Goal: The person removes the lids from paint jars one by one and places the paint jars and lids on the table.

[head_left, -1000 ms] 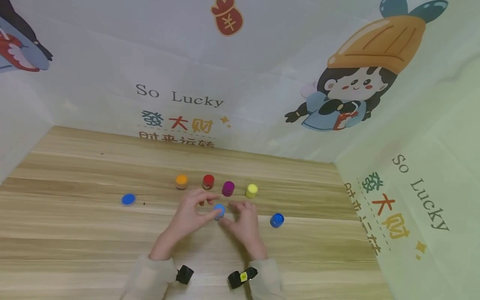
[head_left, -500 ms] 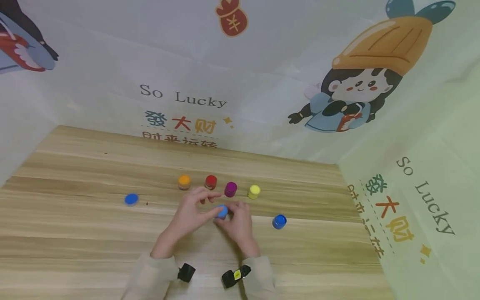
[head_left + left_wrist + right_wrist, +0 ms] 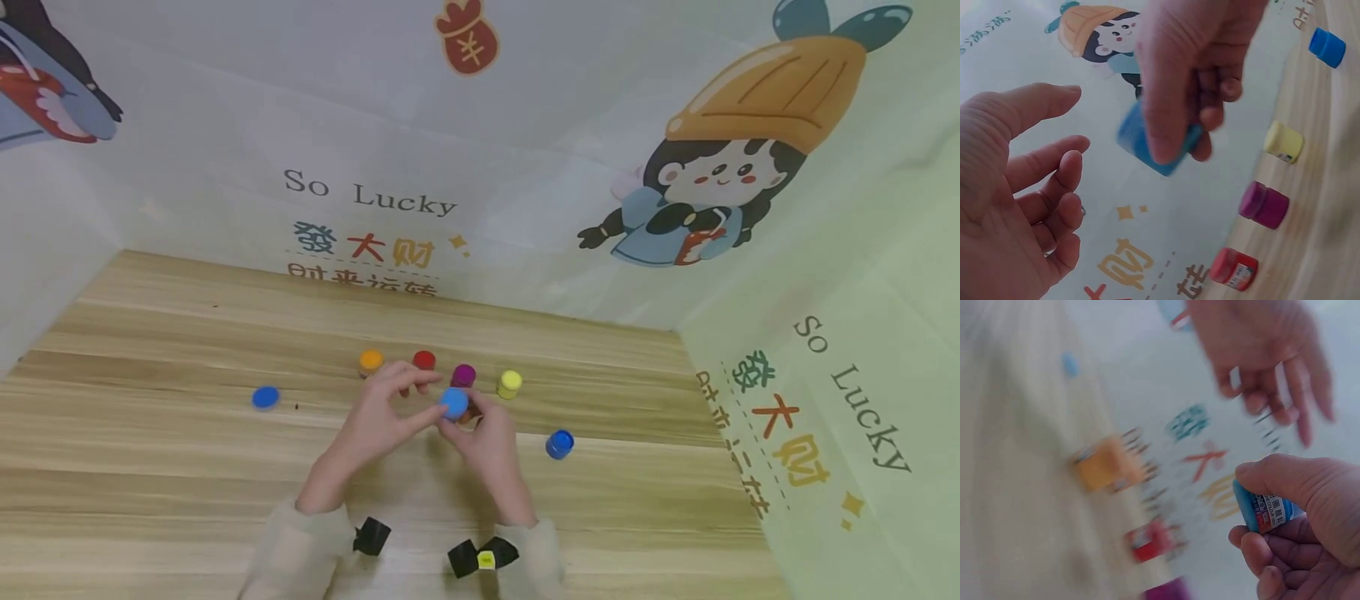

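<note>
My right hand (image 3: 493,442) pinches a small light blue paint jar (image 3: 454,403) between thumb and fingers. A printed label shows on the jar's side in the right wrist view, and the jar is raised off the table. To its left, my left hand (image 3: 375,417) has its fingers loosely spread, holding nothing. In the left wrist view a gap shows between the left fingertips (image 3: 1075,94) and the jar. Behind the hands stand orange (image 3: 371,361), red (image 3: 424,360), purple (image 3: 463,375) and yellow (image 3: 510,383) jars in a row.
A dark blue jar (image 3: 559,444), its top uncovered, stands right of the hands on the wooden table (image 3: 645,508). Far left lies a flat blue lid (image 3: 266,397). A printed white cloth (image 3: 525,167) walls the back and sides.
The right hand has closed on the light blue jar and lifted it from the table, slightly up and to the right. The left hand stays beside it, thumb near the jar.
</note>
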`<act>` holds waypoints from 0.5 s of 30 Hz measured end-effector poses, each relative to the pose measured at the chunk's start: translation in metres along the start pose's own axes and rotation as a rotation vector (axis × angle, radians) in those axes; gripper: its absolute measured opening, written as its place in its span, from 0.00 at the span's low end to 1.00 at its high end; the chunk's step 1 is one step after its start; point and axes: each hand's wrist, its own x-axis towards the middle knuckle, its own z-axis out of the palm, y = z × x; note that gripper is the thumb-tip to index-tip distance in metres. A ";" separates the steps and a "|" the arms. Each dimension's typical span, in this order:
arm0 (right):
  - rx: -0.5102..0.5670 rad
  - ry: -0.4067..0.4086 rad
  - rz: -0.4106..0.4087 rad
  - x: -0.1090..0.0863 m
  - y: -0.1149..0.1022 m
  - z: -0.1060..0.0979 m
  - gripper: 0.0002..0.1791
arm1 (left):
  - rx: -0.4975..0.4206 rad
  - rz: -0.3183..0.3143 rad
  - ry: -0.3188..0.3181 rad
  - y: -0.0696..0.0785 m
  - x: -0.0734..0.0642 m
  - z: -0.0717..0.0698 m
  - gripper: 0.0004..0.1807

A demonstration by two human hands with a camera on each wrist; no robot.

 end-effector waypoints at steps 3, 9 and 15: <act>0.022 0.019 -0.037 0.000 -0.017 -0.012 0.14 | 0.005 -0.002 -0.015 0.009 0.003 -0.004 0.18; 0.075 0.051 -0.114 -0.001 -0.041 -0.030 0.14 | -0.029 0.009 -0.031 0.025 0.010 -0.011 0.19; 0.077 0.079 -0.190 -0.003 -0.056 -0.042 0.13 | -0.096 -0.004 -0.042 0.035 0.013 -0.016 0.19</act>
